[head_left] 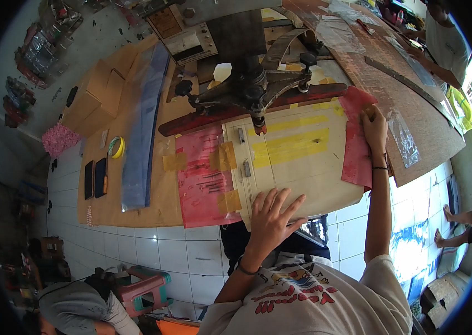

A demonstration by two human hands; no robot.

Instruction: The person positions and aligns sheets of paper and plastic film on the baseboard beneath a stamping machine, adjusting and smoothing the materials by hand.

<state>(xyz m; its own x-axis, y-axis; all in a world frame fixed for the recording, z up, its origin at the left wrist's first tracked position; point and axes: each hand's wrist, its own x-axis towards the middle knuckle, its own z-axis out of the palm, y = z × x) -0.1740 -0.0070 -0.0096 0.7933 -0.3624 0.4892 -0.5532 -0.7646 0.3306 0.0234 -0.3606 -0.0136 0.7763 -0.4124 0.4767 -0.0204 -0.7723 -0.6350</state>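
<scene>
My left hand [272, 220] lies flat with fingers spread on the lower edge of a cream board [303, 173] marked with yellow strips. At the board's right side, my right hand [375, 128] has its fingers curled on the edge of a red sheet [357, 151]; the fingertips are partly hidden. Another red sheet [202, 178] sticks out on the left, with brown tape [223, 156] across its border with the board. Two small metal pieces [247, 168] rest near the board's left edge. Above the board stands a dark machine head [253, 89] with a long red bar [202, 118].
Left on the table [152, 215] are a blue plastic bundle [144, 134], a tape roll [116, 147], two phones [100, 177] and a cardboard box [92, 97]. A person [448, 44] stands at upper right; another [80, 304] is at lower left beside a stool [144, 290].
</scene>
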